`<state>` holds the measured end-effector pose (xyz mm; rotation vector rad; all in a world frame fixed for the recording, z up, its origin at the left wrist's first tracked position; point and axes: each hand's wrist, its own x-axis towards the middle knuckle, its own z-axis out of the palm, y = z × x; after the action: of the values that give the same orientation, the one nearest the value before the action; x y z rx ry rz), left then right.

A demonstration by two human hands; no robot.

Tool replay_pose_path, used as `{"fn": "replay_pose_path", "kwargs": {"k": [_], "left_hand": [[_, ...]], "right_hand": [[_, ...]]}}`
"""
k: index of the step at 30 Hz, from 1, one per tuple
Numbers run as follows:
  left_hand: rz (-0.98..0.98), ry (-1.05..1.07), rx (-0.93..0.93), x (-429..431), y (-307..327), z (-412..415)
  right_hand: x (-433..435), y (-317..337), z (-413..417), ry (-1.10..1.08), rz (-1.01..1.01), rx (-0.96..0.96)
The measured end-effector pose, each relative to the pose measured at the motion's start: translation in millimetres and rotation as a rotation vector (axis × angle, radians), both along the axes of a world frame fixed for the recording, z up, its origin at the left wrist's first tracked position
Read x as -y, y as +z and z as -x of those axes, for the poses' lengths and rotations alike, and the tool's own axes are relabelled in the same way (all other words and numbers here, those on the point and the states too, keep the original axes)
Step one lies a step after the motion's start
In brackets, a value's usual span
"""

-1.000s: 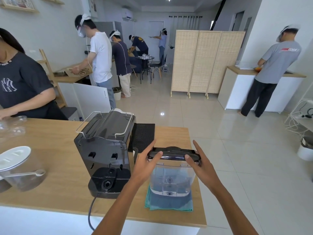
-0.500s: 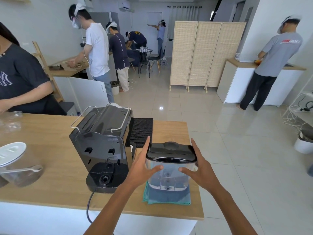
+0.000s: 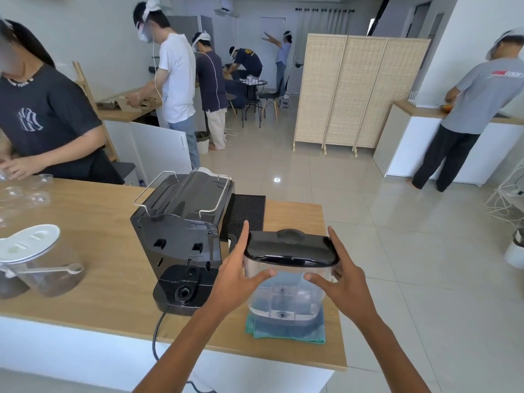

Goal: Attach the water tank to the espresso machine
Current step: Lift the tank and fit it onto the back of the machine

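The clear water tank with a black lid stands on a teal cloth near the counter's front right. My left hand grips its left side and my right hand its right side, thumbs pressed on the front wall just under the lid. The black espresso machine stands just left of the tank, its back toward me. An empty round socket shows on its low rear base. Its power cord hangs over the counter edge.
A black drip mat lies behind the machine. At the left, a lidded jar with a spoon and clear plastic cups. A person in a dark shirt works at the counter's far left. Beyond the wooden counter, open tiled floor.
My hands slid from the lid's ends down onto the tank's sides. The tank stays over the cloth while the view drew closer and tilted so the lid's top now shows.
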<state>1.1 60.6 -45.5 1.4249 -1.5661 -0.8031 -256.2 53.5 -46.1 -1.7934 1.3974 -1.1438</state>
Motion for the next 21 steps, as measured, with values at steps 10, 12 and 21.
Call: {"fn": "replay_pose_path", "kwargs": {"k": [10, 12, 21], "left_hand": [[0.134, 0.047, 0.018, -36, 33, -59], [0.142, 0.049, 0.029, -40, 37, -77], [0.153, 0.073, 0.054, -55, 51, -150]], "right_hand": [[-23, 41, -61, 0.027, 0.075, -0.017], [-27, 40, -79, 0.052, 0.078, -0.003], [-31, 42, -166, 0.097, 0.070, 0.104]]}}
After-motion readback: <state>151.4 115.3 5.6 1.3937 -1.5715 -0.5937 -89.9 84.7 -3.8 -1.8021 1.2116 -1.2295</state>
